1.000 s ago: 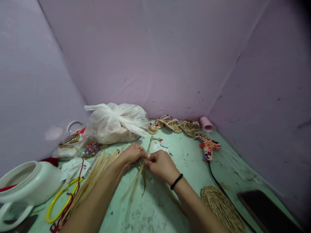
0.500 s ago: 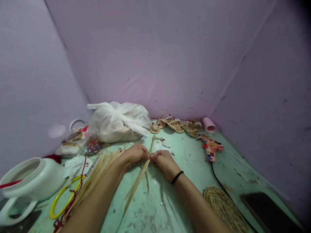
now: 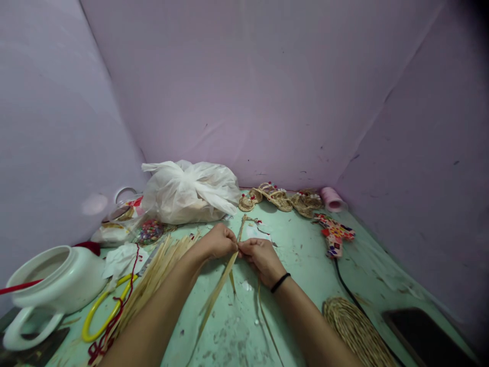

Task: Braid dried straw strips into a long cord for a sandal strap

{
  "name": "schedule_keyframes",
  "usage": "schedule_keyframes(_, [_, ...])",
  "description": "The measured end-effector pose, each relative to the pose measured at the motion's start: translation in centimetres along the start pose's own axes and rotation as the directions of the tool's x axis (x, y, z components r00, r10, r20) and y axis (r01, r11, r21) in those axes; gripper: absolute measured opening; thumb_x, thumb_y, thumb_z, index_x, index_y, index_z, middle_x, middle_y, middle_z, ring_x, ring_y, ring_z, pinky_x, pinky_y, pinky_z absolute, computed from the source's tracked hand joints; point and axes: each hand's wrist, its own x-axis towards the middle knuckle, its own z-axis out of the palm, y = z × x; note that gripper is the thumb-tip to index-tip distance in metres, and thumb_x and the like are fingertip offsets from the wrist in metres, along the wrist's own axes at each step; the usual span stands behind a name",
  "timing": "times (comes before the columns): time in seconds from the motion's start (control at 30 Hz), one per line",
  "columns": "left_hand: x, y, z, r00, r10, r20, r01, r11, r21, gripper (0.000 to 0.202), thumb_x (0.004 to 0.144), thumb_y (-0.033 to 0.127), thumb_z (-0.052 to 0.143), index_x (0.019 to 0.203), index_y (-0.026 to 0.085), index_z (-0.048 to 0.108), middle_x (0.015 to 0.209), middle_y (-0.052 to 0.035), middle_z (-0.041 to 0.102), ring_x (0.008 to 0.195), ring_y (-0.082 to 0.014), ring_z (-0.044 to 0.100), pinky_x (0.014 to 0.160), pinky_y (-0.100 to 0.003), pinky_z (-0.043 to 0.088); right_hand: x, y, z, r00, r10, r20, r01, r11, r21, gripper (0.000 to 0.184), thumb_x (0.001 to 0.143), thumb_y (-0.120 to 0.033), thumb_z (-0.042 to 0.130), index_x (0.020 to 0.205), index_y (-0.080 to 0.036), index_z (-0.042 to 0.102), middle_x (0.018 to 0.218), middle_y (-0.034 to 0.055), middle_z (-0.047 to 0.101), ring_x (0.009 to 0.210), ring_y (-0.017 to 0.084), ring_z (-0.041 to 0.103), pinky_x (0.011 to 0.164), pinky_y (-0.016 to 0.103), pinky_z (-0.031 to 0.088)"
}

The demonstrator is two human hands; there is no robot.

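My left hand (image 3: 220,241) and my right hand (image 3: 263,259) meet over the middle of the table, fingertips almost touching. Both are pinched closed on straw strips (image 3: 218,286), whose loose ends trail down toward me. Beyond my fingers a thin straw braid (image 3: 241,228) runs away to the far side, a bit of red at its top. My right wrist wears a black band (image 3: 280,282). Under and beside my left forearm lies a bundle of straw (image 3: 158,272). Exactly how the strips cross between the fingertips is hidden.
Left are yellow-handled scissors (image 3: 91,318), red yarn (image 3: 114,321) and a white pot (image 3: 57,285). A plastic bag (image 3: 191,193), woven straw sandals (image 3: 280,199) and a pink spool (image 3: 331,199) stand behind. Right lie a cloth-covered tool with a cord (image 3: 333,234), a coiled straw mat (image 3: 355,329) and a phone (image 3: 428,334).
The whole view has shifted slightly, with things appearing a little further right. Both hands keep their pinch on the straw; a loose strand near my right wrist now hangs more plainly.
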Motion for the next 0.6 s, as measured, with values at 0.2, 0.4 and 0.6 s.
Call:
schedule_keyframes(0.2, [-0.4, 0.1, -0.8, 0.997, -0.034, 0.063, 0.034, 0.999, 0.004, 0.013, 0.053, 0.018, 0.052, 0.056, 0.01, 0.062, 0.042, 0.003, 0.044, 0.042, -0.0063, 0.032, 0.043, -0.021, 0.023, 0.2, 0.1, 0.3, 0.997, -0.019, -0.069, 0.018, 1.0, -0.021, 0.007, 0.054, -0.016, 0.054, 0.049, -0.012, 0.053, 0.041, -0.0026, 0.049, 0.032, 0.002, 0.027, 0.036, 0.021, 0.014])
schedule_keyframes(0.4, [-1.0, 0.2, -2.2, 0.988, -0.136, 0.08, 0.141, 0.988, -0.058, 0.011, 0.052, 0.02, 0.055, 0.054, 0.01, 0.06, 0.039, 0.0014, 0.049, 0.038, -0.0068, 0.035, 0.042, -0.02, 0.025, 0.1, 0.0, 0.1, 0.999, -0.024, -0.038, 0.022, 0.998, -0.059, 0.011, 0.056, -0.019, 0.054, 0.047, -0.013, 0.051, 0.036, -0.0056, 0.04, 0.031, 0.002, 0.024, 0.037, 0.021, 0.012])
schedule_keyframes(0.6, [-1.6, 0.2, -3.9, 0.988, -0.115, 0.105, 0.108, 0.992, 0.069, 0.016, 0.057, 0.025, 0.054, 0.055, 0.011, 0.062, 0.041, 0.0012, 0.051, 0.036, -0.0053, 0.029, 0.041, -0.02, 0.022, 0.3, 0.3, 0.1, 0.998, -0.044, -0.047, 0.041, 0.997, -0.065, 0.01, 0.055, -0.021, 0.055, 0.05, -0.013, 0.052, 0.037, -0.0064, 0.038, 0.032, 0.002, 0.023, 0.037, 0.022, 0.012])
